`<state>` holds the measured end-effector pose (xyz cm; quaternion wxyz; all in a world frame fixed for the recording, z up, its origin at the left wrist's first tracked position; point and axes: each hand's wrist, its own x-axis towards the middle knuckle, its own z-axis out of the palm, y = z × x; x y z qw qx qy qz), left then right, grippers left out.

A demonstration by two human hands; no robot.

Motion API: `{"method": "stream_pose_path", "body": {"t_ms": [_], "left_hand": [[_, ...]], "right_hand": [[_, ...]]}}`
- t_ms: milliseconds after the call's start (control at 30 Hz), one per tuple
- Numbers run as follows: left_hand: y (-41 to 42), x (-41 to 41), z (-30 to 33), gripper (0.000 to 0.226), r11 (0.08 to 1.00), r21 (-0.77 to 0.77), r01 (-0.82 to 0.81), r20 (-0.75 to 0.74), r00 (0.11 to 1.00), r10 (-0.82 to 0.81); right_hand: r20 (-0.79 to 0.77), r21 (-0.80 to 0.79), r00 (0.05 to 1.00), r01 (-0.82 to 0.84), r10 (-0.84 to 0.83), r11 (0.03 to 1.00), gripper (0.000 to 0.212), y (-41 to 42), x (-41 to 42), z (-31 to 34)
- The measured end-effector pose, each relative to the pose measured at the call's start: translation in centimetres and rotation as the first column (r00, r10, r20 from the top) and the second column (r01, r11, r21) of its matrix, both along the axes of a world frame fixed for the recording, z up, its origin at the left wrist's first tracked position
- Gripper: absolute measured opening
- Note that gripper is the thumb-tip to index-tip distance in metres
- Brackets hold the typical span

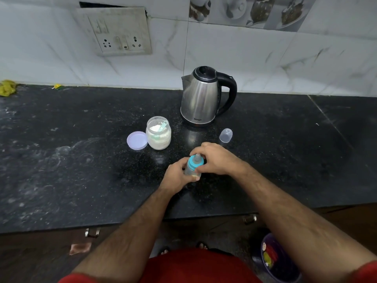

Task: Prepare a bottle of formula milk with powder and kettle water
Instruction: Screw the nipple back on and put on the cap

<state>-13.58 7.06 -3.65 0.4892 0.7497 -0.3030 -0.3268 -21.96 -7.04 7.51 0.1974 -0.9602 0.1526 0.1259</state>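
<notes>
Head view: bottle (191,170) upright on table (81,160), long axis vertical, left hand (177,174) wrapped round body below, right hand (216,159) closed on blue collar (193,162) above, nearer for twisting.

A black speckled countertop (61,160) fills most of the view, dusted with pale smears toward its left side. Behind it rises a white marble-patterned tiled wall (265,58), where a grimy switch plate (116,31) carries 2 sockets. A band of decorative tiles (248,11) printed with cups and dishes runs along the top right. A crumpled yellow cloth (7,87) lies at the counter's far left edge, with a small yellow scrap (57,86) near it. Below the counter, 2 metal cabinet handles (92,232) show, and a dark bin (277,260) holding colourful items stands on the floor at right.
</notes>
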Motion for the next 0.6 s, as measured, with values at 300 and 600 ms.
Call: {"method": "stream_pose_path", "body": {"t_ms": [300, 600], "left_hand": [[0.0, -0.1, -0.1, 0.056, 1.0, -0.009, -0.006, 0.019, 1.0, 0.007], [-0.2, 0.2, -0.4, 0.058, 1.0, -0.019, -0.002, 0.019, 1.0, 0.003]], "right_hand": [[0.125, -0.285, 0.964, 0.261, -0.235, 0.922, 0.059, 3.1, 0.2, -1.6], [0.096, 0.132, 0.995, -0.003, -0.009, 0.991, 0.041, -0.5, -0.4, -1.2]]}}
